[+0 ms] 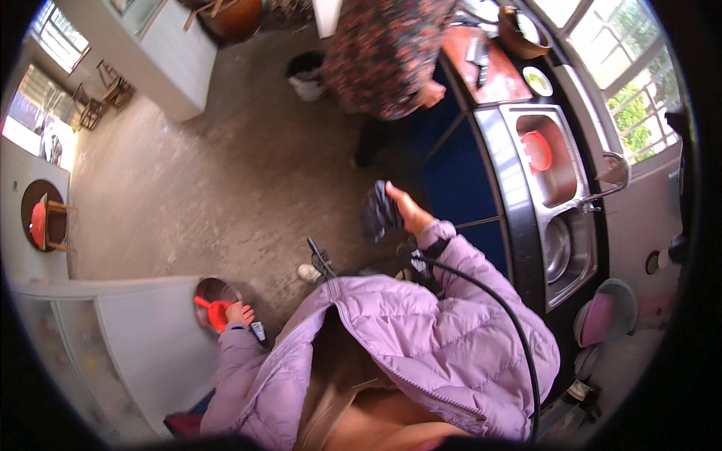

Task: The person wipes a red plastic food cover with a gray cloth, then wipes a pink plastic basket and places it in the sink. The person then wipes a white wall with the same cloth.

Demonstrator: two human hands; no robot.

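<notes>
My left hand (241, 313) is low on the left, with a red plastic scoop (219, 317) in its grip. Behind the scoop is a round metal basin (217, 288); whether my fingers also touch its rim cannot be made out. My right hand (413, 209) is stretched forward over the floor beside the blue cabinets. A crumpled dark cloth or bag (379, 213) hangs from it, pinched by thumb and fingers.
Ahead, a person in a patterned top (383, 56) stands at the counter by a cutting board (510, 76) with a cleaver (478, 53). The double steel sink (576, 206) is on my right. A bucket (307, 84) stands on the floor; a white cabinet (152, 332) is left.
</notes>
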